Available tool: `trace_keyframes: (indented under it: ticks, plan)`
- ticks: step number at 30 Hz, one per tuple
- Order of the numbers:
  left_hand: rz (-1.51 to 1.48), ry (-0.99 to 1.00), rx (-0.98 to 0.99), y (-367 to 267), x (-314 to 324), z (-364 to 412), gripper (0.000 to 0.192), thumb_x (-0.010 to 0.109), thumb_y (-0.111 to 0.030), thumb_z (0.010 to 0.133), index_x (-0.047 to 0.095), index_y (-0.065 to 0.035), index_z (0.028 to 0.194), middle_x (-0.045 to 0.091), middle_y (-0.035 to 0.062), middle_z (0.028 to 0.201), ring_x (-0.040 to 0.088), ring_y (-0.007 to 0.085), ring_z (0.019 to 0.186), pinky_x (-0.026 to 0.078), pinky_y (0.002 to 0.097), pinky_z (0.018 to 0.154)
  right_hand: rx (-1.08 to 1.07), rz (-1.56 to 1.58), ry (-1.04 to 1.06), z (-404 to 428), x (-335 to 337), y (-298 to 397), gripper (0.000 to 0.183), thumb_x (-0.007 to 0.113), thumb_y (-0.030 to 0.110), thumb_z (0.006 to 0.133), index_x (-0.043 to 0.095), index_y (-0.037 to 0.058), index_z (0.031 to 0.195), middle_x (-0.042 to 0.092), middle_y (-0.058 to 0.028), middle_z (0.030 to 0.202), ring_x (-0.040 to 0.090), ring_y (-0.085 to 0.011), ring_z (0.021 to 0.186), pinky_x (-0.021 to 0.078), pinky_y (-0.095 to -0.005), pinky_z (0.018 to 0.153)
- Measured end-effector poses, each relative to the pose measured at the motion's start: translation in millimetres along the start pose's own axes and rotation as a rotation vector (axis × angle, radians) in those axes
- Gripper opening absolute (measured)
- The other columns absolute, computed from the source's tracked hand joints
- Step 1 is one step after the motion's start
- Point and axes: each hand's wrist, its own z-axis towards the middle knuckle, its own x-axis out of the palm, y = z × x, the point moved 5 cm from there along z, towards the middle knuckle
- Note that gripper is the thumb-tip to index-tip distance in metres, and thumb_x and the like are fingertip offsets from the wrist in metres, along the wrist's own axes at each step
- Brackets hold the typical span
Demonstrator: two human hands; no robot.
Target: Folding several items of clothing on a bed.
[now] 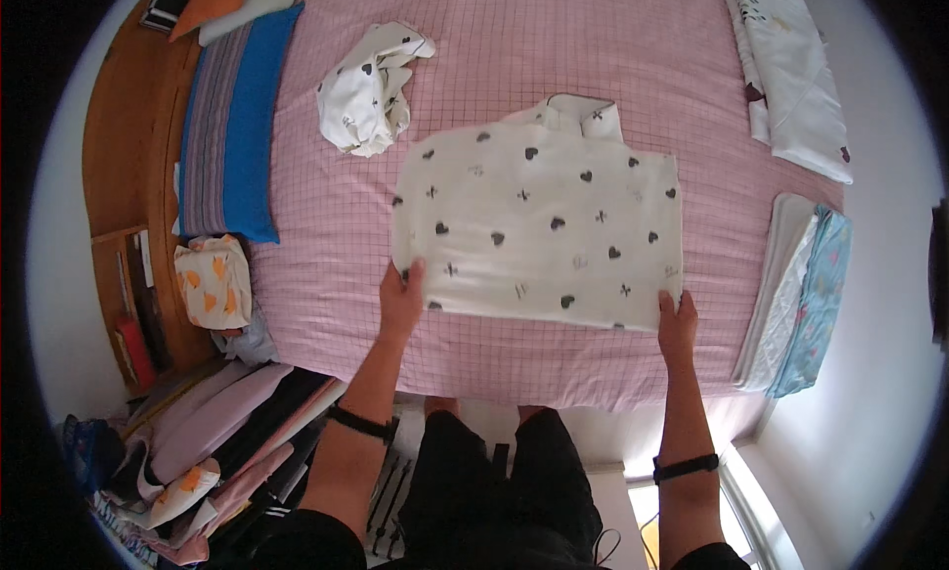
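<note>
A white collared pajama top with dark hearts and bows [537,221] is spread over the pink checked bedsheet [504,36], its collar pointing away from me. My left hand [402,295] grips its near left edge, thumb on top. At the near right corner, my right hand [677,321] pinches the cloth between thumb and fingers. Sleeves are not seen; they may be folded beneath. Farther off to the left lies a crumpled garment [363,92] of matching heart print, touched by neither hand.
A blue striped pillow [256,125] and an orange-patterned cloth bundle [215,282] lie along the left side. Folded white bedding [801,80] and a folded blue floral cloth [815,303] line the right edge by the wall. Piled clothes [222,436] are at lower left.
</note>
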Motion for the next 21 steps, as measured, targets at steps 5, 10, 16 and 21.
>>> trace_keyframes:
  ticks: [5,10,16,21]
  plan:
    - [0.280,-0.028,-0.006,75.0,-21.6,-80.1,0.042,0.066,-0.028,0.097,0.057,0.0015,0.125,0.070,0.0129,0.108,0.066,0.0191,0.096,0.053,0.0332,0.085,0.045,-0.106,0.056,-50.9,20.5,-66.6,0.040,0.062,0.033,0.097,0.059,-0.0059,0.105,0.066,-0.0214,0.084,0.066,-0.0359,0.080,0.0511,-0.0447,0.073]
    - [0.277,0.025,-0.263,74.1,-36.2,-76.0,0.040,0.070,-0.021,0.093,0.058,0.0022,0.123,0.070,0.0122,0.109,0.067,0.0198,0.096,0.053,0.0329,0.085,-0.113,-0.295,-0.310,-85.9,33.6,7.3,0.059,0.069,0.015,0.087,0.043,0.0033,0.138,0.042,-0.0233,0.141,0.040,-0.0412,0.134,0.0354,-0.0498,0.108]
    - [0.004,0.151,-0.283,-15.0,18.5,-83.4,0.042,0.072,-0.014,0.087,0.059,0.0034,0.123,0.065,0.0142,0.119,0.064,0.0225,0.104,0.052,0.0345,0.091,-0.164,0.391,0.496,-121.3,93.3,117.2,0.062,0.068,0.012,0.093,0.040,0.0073,0.148,0.050,-0.0147,0.144,0.053,-0.0284,0.126,0.0438,-0.0399,0.104]
    - [0.652,0.560,0.606,-114.8,150.5,-137.4,0.045,0.072,-0.017,0.082,0.060,-0.0046,0.124,0.038,0.0279,0.149,0.041,0.0432,0.137,0.046,0.0477,0.104,-0.046,1.011,0.693,-115.4,54.3,140.7,0.059,0.051,0.032,0.103,0.032,0.0065,0.153,0.044,-0.0123,0.148,0.046,-0.0254,0.134,0.0377,-0.0393,0.111]
